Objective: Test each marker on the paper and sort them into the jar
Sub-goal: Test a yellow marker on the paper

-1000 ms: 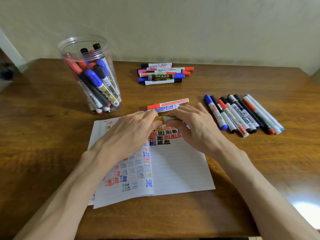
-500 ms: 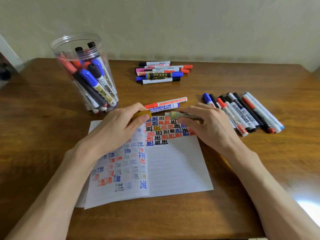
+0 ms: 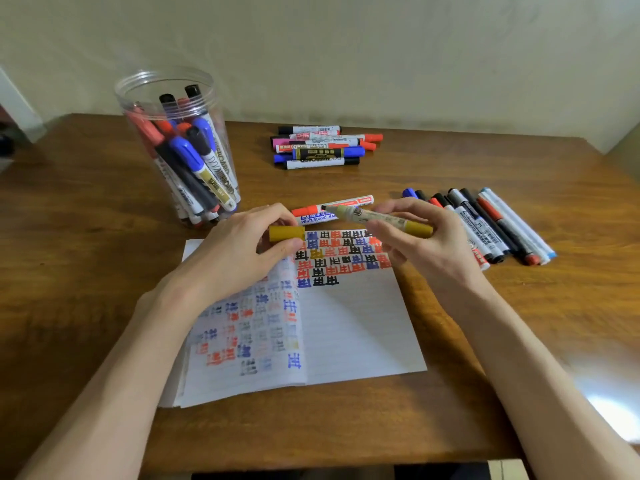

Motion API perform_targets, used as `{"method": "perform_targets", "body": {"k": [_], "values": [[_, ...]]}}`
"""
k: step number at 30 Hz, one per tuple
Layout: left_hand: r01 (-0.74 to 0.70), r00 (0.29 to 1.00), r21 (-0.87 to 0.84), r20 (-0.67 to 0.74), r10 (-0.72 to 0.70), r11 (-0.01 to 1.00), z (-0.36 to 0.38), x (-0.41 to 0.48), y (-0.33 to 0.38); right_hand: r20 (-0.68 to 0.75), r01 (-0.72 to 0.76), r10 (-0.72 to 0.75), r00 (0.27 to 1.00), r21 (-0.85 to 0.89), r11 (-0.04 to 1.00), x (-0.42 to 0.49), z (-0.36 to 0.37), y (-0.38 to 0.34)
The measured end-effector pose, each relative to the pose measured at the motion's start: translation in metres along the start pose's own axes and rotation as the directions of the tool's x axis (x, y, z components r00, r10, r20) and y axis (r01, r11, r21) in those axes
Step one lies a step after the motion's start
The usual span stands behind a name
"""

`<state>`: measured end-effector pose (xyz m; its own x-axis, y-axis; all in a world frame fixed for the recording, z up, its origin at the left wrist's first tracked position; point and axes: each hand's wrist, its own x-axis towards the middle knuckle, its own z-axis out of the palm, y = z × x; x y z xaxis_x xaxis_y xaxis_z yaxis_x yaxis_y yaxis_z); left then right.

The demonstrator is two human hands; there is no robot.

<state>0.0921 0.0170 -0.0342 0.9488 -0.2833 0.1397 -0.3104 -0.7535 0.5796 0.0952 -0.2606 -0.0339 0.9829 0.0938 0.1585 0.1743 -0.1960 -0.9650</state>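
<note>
Pinching ochre cap (image 3: 286, 233) in left hand (image 3: 239, 258), gripping uncapped marker (image 3: 374, 218) in right hand (image 3: 426, 244), tip bared above notebook page (image 3: 360, 327), evidently for testing.

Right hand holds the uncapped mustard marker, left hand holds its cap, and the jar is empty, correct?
No: the head view shows the jar holding many markers. The right hand does hold the uncapped mustard marker, the left hand its cap.

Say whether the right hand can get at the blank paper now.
Probably yes: the right hand holds the uncapped marker at the top of the paper; nothing covers its blank part.
</note>
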Motion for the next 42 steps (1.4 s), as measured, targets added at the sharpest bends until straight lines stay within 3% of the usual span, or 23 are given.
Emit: {"method": "perform_targets", "body": {"k": [4,7,12,20,26,42], "values": [[-0.024,1.0,-0.04,-0.019,0.024,0.999,0.003,0.0,0.005,-0.09,-0.162,0.194,0.977,0.284,0.945,-0.009,0.006,0.0],[-0.017,1.0,-0.03,-0.001,0.017,0.999,0.003,0.0,0.005,-0.164,-0.232,0.297,0.941,0.33,0.915,-0.013,0.013,0.002],[0.033,0.997,-0.004,0.063,-0.033,0.999,0.001,0.001,0.001,-0.12,-0.209,0.25,0.961,0.278,0.938,-0.024,0.024,0.004],[0.065,0.992,0.034,0.108,-0.068,0.997,-0.002,0.002,-0.005,-0.148,-0.118,0.125,0.981,0.051,0.992,-0.029,0.034,0.006],[0.062,0.993,0.049,0.099,-0.067,0.997,-0.002,0.003,-0.007,-0.151,-0.109,0.121,0.981,0.085,0.99,-0.032,0.031,0.004],[0.08,0.99,0.061,0.108,-0.086,0.995,-0.002,0.003,-0.005,-0.168,-0.089,0.081,0.983,-0.042,0.995,-0.033,0.034,0.004]]}}
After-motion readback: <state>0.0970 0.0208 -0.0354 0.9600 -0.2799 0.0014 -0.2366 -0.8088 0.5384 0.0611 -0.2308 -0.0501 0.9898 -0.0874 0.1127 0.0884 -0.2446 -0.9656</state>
